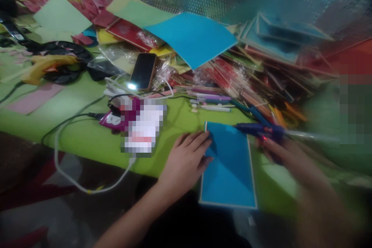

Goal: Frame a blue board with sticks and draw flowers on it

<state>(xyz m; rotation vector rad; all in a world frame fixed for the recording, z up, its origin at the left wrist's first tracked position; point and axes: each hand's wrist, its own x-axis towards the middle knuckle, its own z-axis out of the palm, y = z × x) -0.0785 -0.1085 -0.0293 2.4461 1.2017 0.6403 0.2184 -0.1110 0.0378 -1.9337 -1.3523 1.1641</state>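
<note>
Blue card (228, 166) pressed at its left edge by left hand (194, 149), fingers bent; blue glue gun (261, 130) gripped in right hand (283, 153).

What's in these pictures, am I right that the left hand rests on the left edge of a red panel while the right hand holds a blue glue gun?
Not quite: the panel is blue, not red, as the head view shows. The left hand does rest on its left edge, and the right hand does hold a blue glue gun.
</note>
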